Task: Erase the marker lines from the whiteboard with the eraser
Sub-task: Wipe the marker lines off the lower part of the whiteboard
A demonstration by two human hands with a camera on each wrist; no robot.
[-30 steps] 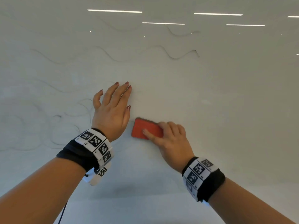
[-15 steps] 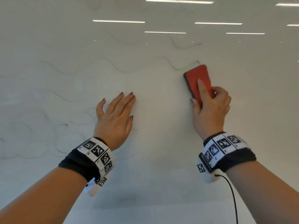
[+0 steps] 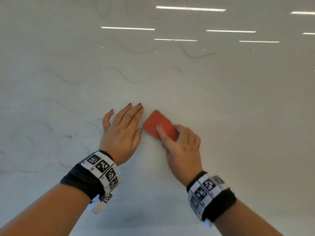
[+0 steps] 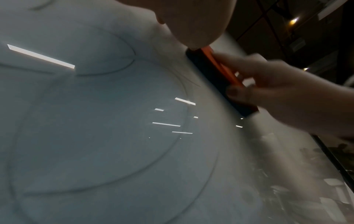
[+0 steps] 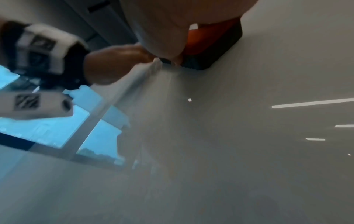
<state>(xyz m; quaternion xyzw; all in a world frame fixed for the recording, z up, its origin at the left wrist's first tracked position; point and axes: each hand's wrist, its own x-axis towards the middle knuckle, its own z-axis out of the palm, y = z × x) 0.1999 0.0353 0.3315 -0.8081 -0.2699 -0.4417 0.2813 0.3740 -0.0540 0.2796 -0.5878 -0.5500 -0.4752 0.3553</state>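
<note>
Right hand [image 3: 183, 150] grips red eraser [image 3: 159, 125] on whiteboard [image 3: 238, 116]; left hand [image 3: 121, 133] lies flat, fingers straight. Risk: eraser, just beside left fingertips, bumps them, & faint lines [image 3: 136, 79] beyond fingers get missed.

right hand [image 3: 183, 150] motion-blurred, eraser [image 3: 159, 125] half covered

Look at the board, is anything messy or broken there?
Nothing looks broken. The whiteboard does look messy: faint grey wavy marker lines remain above and left of the left hand, only half wiped. The right hand grips the red eraser flat on the board.
</note>
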